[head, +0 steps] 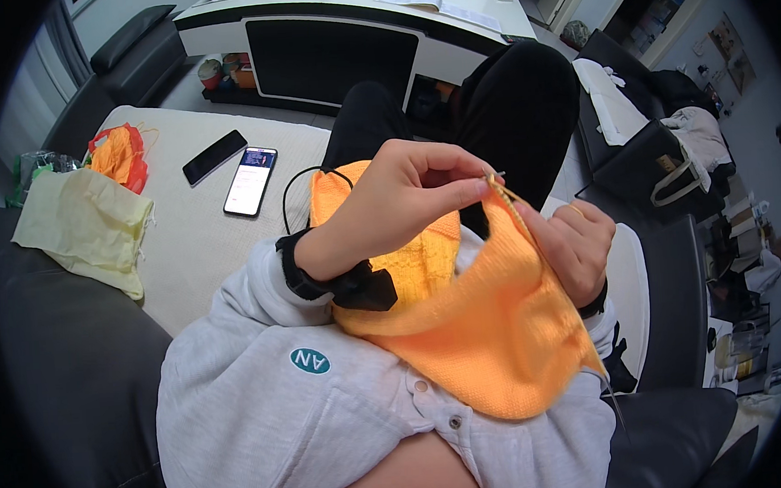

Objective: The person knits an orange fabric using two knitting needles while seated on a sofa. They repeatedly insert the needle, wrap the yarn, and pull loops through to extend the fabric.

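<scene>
A piece of orange knitting (476,326) hangs over my lap and front, with a yellower textured part (419,269) beneath it. My left hand (420,188) pinches the top corner of the knitting between thumb and fingertips, where a knitting needle tip (500,173) sticks out. My right hand (568,243) is closed around the stitch-covered edge, with a strand of yarn running near its fingers. Another thin needle end (615,401) points down at the lower right of the fabric. Much of the needles is hidden by fingers and stitches.
On the cream sofa cover (176,250) to my left lie a dark-screened phone (215,157), a lit phone (250,182), orange yarn (117,157) in a red bag and a pale yellow cloth bag (84,222). A black cable (285,203) loops beside my left wrist. Ahead stands a white-topped table (322,3).
</scene>
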A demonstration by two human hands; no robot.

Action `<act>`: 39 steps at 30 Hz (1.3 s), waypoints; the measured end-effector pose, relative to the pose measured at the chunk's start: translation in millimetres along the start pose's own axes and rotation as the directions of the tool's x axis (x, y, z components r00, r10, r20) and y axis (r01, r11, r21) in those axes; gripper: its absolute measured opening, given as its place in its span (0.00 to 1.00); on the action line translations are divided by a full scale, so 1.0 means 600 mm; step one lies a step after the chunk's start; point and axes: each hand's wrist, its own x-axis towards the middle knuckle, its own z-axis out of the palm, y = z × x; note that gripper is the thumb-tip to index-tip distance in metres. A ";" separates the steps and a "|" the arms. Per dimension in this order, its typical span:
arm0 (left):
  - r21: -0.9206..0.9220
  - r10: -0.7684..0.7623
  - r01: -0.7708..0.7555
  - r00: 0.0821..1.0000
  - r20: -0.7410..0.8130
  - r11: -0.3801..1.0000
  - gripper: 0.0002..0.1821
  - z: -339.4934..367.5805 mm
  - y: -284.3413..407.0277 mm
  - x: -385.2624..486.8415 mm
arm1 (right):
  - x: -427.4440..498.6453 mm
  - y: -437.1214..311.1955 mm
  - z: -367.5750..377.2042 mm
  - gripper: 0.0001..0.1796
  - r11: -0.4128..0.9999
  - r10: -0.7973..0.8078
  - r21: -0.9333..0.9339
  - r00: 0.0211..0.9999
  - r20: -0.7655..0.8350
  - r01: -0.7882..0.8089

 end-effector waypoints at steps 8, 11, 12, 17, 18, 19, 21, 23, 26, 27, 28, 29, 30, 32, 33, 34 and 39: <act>-0.217 -0.114 0.135 0.988 0.105 0.967 0.10 -0.017 0.016 -0.002 | -0.023 -0.010 0.007 0.21 0.997 0.043 0.072 0.995 -0.091 -0.036; -0.143 -0.057 0.059 0.998 0.018 0.988 0.10 -0.003 0.010 -0.008 | -0.023 -0.012 0.013 0.21 0.997 0.068 0.032 0.990 -0.127 -0.064; -0.131 -0.006 0.005 1.000 -0.006 0.991 0.10 0.001 0.008 -0.010 | -0.022 -0.013 0.015 0.21 0.997 0.081 0.020 0.988 -0.128 -0.079; -0.084 0.108 -0.102 0.992 0.064 0.991 0.09 0.012 -0.005 -0.008 | -0.002 0.005 0.025 0.26 0.970 0.197 0.157 0.979 -0.047 -0.188; -0.022 0.166 -0.165 0.984 0.066 0.986 0.09 0.014 -0.007 -0.008 | 0.004 0.013 0.029 0.27 0.961 0.187 0.211 0.982 -0.006 -0.182; 0.029 0.219 -0.222 0.973 0.075 0.975 0.10 0.016 -0.008 -0.008 | 0.010 0.022 0.033 0.27 0.947 0.173 0.272 0.985 0.022 -0.172; 0.132 0.305 -0.316 0.947 0.103 0.939 0.10 0.016 -0.008 -0.008 | 0.023 0.041 0.046 0.26 0.939 0.095 0.330 0.995 0.026 -0.098; 0.208 0.350 -0.364 0.931 0.102 0.908 0.10 0.016 -0.006 -0.010 | 0.027 0.046 0.047 0.25 0.931 0.090 0.345 0.992 0.091 -0.116; 0.226 0.320 -0.321 0.946 0.046 0.919 0.10 0.005 0.006 -0.014 | 0.024 0.034 0.035 0.22 0.938 0.190 0.258 0.966 0.178 -0.232; 0.258 0.337 -0.335 0.941 0.035 0.906 0.10 0.003 0.009 -0.013 | 0.022 0.025 0.028 0.22 0.947 0.221 0.207 0.966 0.136 -0.246; 0.269 0.358 -0.350 0.933 0.020 0.897 0.10 0.001 0.011 -0.013 | 0.020 0.015 0.020 0.22 0.955 0.241 0.154 0.966 0.098 -0.254; 0.281 0.378 -0.364 0.926 0.004 0.888 0.10 0.000 0.014 -0.013 | 0.017 0.007 0.008 0.22 0.965 0.235 0.098 0.969 0.080 -0.243; 0.306 0.343 -0.327 0.939 0.001 0.894 0.11 -0.002 0.018 -0.017 | 0.014 -0.001 -0.008 0.21 0.974 0.219 0.038 0.973 0.069 -0.222; 0.368 0.333 -0.323 0.942 0.037 0.872 0.11 -0.004 0.024 -0.018 | 0.012 -0.013 -0.030 0.19 0.984 0.158 -0.084 0.987 0.028 -0.156; 0.390 0.326 -0.320 0.944 0.055 0.863 0.11 -0.004 0.026 -0.018 | 0.011 -0.020 -0.036 0.15 0.984 0.099 -0.147 0.995 -0.006 -0.099; 0.392 0.321 -0.318 0.945 0.061 0.863 0.10 -0.004 0.028 -0.019 | 0.010 -0.027 -0.043 0.15 0.984 0.067 -0.166 0.998 0.002 -0.066; 0.215 0.284 -0.283 0.959 0.030 0.935 0.09 0.003 0.033 -0.017 | 0.005 -0.044 -0.040 0.15 0.987 0.045 -0.154 0.998 -0.034 -0.050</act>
